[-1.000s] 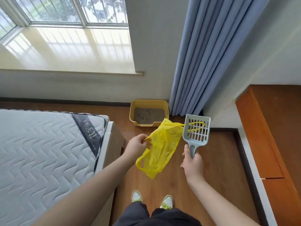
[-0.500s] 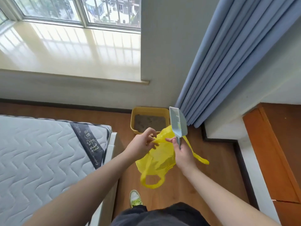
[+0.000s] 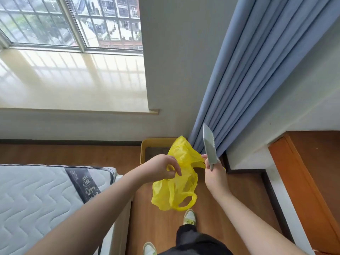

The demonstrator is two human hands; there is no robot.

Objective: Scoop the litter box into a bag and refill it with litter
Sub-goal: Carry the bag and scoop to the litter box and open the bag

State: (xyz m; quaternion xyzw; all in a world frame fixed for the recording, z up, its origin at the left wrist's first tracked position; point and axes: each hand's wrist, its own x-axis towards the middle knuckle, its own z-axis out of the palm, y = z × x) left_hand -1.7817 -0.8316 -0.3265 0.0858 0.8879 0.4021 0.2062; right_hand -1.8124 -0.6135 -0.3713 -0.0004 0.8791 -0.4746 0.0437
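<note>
A yellow plastic bag [image 3: 176,188] hangs in the air between my hands. My left hand [image 3: 160,167] pinches its edge on the left side. My right hand [image 3: 214,176] grips the handle of a grey litter scoop [image 3: 209,147], held edge-on and pointing up, and its fingertips also touch the bag's other edge. On the floor beyond, against the wall, sits the yellow litter box [image 3: 147,150] with grey litter inside. The bag hides most of the box.
A mattress [image 3: 46,196] lies at the left. Blue curtains [image 3: 248,74] hang right of the box. A raised wooden platform [image 3: 309,172] runs along the right. My shoes [image 3: 189,217] stand on the wooden floor [image 3: 158,223].
I have stepped closer to the litter box and the view has tilted up. My hands have pulled the bag's edges apart, so it hangs wider. The scoop has stayed edge-on.
</note>
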